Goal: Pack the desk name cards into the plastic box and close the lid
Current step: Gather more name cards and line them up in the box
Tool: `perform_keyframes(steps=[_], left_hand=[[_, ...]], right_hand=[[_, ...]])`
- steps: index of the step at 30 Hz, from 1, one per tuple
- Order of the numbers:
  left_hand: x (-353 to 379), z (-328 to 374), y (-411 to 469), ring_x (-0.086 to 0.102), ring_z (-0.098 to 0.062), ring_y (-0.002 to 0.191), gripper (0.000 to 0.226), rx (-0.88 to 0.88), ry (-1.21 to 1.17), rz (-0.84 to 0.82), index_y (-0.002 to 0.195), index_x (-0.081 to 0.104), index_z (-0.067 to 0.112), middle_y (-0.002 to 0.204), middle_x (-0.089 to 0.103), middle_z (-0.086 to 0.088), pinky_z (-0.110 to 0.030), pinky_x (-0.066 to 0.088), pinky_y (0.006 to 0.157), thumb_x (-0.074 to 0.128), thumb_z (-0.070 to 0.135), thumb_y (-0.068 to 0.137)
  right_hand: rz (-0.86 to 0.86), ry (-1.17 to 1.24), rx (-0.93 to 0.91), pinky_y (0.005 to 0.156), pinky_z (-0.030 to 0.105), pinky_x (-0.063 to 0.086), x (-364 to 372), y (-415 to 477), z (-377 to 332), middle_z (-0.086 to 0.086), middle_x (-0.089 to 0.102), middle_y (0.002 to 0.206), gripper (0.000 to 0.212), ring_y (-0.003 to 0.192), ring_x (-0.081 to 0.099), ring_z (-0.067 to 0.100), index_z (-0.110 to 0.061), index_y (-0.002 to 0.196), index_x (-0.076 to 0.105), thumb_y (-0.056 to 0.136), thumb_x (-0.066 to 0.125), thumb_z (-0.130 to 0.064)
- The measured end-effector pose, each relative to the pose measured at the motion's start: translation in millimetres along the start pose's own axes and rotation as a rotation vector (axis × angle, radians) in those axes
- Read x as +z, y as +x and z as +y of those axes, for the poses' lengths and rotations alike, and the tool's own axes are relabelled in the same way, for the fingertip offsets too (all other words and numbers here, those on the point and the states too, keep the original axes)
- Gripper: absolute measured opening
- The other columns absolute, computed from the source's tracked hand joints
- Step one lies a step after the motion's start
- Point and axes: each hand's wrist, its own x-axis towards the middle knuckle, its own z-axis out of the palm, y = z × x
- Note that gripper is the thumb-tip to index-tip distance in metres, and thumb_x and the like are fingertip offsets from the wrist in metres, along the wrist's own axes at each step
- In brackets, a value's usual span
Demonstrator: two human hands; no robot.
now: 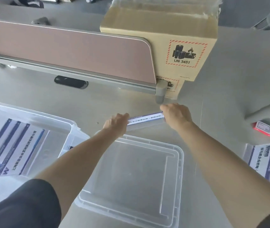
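Grey desk w/ tan divider panel; cardboard carton behind.

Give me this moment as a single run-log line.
left hand + right hand: gripping ends of name card | plastic box: open, holds cards | lid: off, on desk | another card: unpacked, right

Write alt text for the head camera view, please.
Two hands, left and right, hold a name card by its ends above a grey desk. A clear box with cards sits left; its lid lies in front.
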Motion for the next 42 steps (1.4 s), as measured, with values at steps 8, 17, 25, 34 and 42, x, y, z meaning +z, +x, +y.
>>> perform_keyframes(steps=[8, 17, 25, 34, 42], left_hand=[[-47, -20, -57, 0.062, -0.039, 0.082, 0.017, 0.051, -0.055, 0.169, 0.107, 0.053, 0.015, 0.094, 0.064, -0.018, -0.035, 0.043, 0.06, 0.046, 0.029, 0.1], [-75, -132, -212, 0.062, -0.04, 0.068, 0.021, -0.067, -0.105, 0.515, 0.095, 0.052, 0.008, 0.08, 0.065, -0.021, -0.043, 0.053, 0.057, 0.049, 0.029, 0.099], [-42, -249, -379, 0.064, -0.047, 0.079, 0.024, -0.317, -0.212, 0.699, 0.099, 0.06, 0.008, 0.088, 0.065, -0.024, -0.044, 0.052, 0.064, 0.053, 0.031, 0.097], [-18, -288, -398, 0.063, -0.047, 0.076, 0.02, -0.424, -0.245, 0.66, 0.095, 0.052, 0.009, 0.083, 0.065, -0.022, -0.041, 0.046, 0.058, 0.048, 0.028, 0.099], [-14, -295, -298, 0.065, -0.037, 0.08, 0.012, -0.41, -0.177, 0.362, 0.102, 0.054, 0.011, 0.08, 0.059, -0.009, -0.034, 0.043, 0.059, 0.044, 0.016, 0.097]], right_hand=[[0.205, 0.046, -0.101, 0.056, 0.03, 0.035, -54, -19, -6, 0.005, 0.068, 0.087, 0.009, 0.072, 0.057, 0.029, -0.016, 0.095, 0.062, 0.095, 0.053, -0.018], [0.292, 0.743, -0.249, 0.071, 0.026, 0.048, -133, -77, -137, 0.002, 0.076, 0.096, 0.021, 0.085, 0.069, 0.018, -0.018, 0.1, 0.073, 0.086, 0.071, -0.033], [0.104, 0.839, -0.391, 0.079, 0.033, 0.049, -185, -149, -336, -0.001, 0.066, 0.091, 0.03, 0.085, 0.062, 0.02, -0.02, 0.096, 0.062, 0.093, 0.051, -0.049], [-0.012, 0.722, -0.289, 0.051, 0.027, 0.027, -196, -144, -427, 0.007, 0.048, 0.07, 0.031, 0.057, 0.037, 0.019, -0.009, 0.081, 0.044, 0.1, 0.032, -0.03], [-0.141, 0.697, -0.105, 0.074, 0.031, 0.037, -149, -37, -429, 0.018, 0.055, 0.098, 0.028, 0.085, 0.051, 0.029, 0.0, 0.095, 0.053, 0.096, 0.03, -0.016]])
